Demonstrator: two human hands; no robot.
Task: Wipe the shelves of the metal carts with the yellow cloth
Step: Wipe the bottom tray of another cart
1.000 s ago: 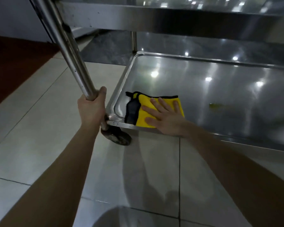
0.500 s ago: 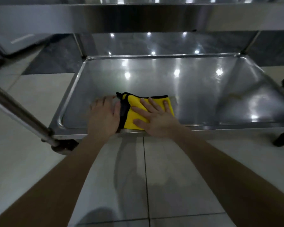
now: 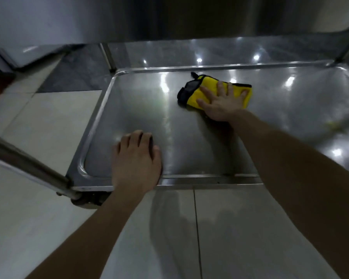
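Yellow cloth [image 3: 207, 85] lies on the shelf [image 3: 189, 141] toward its far rail, long axis left to right, pressed under the straight, spread fingers of the right hand [image 3: 222, 103], while the left hand [image 3: 137, 162] rests flat and empty near the front-left corner, well apart.

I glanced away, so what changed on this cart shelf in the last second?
The left hand let go of the cart post and now rests on the shelf. The right hand slid the yellow cloth toward the far edge, still pressing it flat.
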